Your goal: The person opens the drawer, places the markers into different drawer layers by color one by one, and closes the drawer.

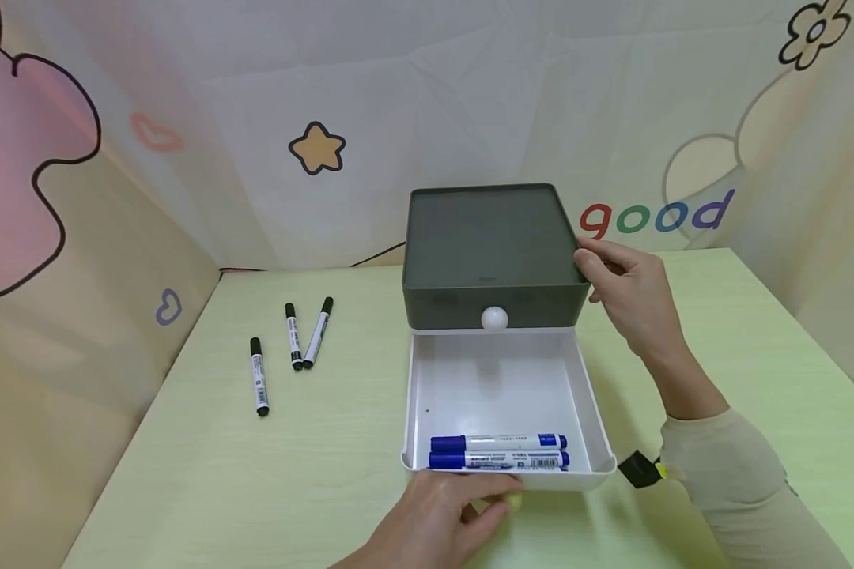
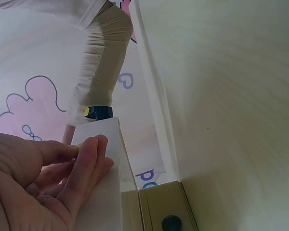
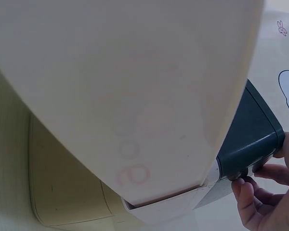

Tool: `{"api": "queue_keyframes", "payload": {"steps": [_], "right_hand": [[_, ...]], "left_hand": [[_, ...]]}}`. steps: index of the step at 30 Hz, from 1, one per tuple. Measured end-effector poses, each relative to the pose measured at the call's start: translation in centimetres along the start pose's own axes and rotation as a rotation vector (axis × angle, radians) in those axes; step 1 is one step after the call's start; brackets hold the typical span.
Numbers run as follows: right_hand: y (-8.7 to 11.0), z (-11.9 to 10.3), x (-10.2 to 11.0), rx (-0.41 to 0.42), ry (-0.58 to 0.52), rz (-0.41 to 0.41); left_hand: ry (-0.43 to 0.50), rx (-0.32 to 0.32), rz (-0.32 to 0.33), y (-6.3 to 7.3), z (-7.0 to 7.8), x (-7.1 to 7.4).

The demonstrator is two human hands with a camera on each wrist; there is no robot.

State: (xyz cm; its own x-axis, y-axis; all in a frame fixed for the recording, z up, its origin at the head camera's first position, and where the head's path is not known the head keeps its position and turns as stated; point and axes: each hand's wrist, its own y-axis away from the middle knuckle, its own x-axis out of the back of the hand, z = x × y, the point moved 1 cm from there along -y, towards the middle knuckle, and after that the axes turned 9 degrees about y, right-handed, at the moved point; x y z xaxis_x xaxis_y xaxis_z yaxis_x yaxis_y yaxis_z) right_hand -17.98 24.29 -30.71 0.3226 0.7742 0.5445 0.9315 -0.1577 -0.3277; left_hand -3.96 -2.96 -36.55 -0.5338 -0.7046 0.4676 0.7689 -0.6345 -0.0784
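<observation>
A desktop drawer box [image 1: 494, 237] has a dark grey top tier with a white knob. Below it, a white drawer [image 1: 494, 367] is pulled out, holding blue-capped markers [image 1: 498, 460] along its front. My left hand [image 1: 444, 514] pinches the drawer's pale yellow knob [image 1: 514, 499], mostly covered by the fingers; in the left wrist view, these fingers [image 2: 89, 163] lie against the white drawer front. My right hand [image 1: 629, 292] grips the top tier's right edge with thumb and fingertips. The right wrist view also shows these fingers at the dark tier [image 3: 248, 134].
Several black-capped markers, one [image 1: 259, 378] nearer and others [image 1: 318, 332] farther back, lie left on the pale green table [image 1: 185, 474]. A beige bottom tier with a dark knob [image 2: 171, 223] sits under the white drawer. A printed curtain [image 1: 434, 103] hangs behind.
</observation>
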Motion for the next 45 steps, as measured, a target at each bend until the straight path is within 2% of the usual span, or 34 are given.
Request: {"api": "queue_keyframes", "payload": {"steps": [6,13,22,29,36,45], "right_hand": [[0.0,0.0,0.1,0.001,-0.003,0.000],[0.1,0.0,0.0,0.005,0.004,0.002],[0.1,-0.2,0.1,-0.005,0.013,0.001],[0.1,-0.2,0.1,-0.017,0.010,-0.007],[0.0,-0.1,0.1,-0.015,0.010,-0.008],[0.0,0.0,0.1,-0.021,0.013,-0.008]], "left_hand": [[-0.039,-0.039,0.024,-0.4,0.2,0.3],[-0.007,-0.023,0.037,-1.0,0.4,0.6],[0.003,-0.097,0.108,-1.7,0.0,0.9],[0.012,-0.109,0.139,-2.5,-0.3,1.2],[0.054,-0.095,0.140,-3.3,-0.6,1.5],[0.030,-0.109,0.150,-4.6,-0.9,2.0]]}}
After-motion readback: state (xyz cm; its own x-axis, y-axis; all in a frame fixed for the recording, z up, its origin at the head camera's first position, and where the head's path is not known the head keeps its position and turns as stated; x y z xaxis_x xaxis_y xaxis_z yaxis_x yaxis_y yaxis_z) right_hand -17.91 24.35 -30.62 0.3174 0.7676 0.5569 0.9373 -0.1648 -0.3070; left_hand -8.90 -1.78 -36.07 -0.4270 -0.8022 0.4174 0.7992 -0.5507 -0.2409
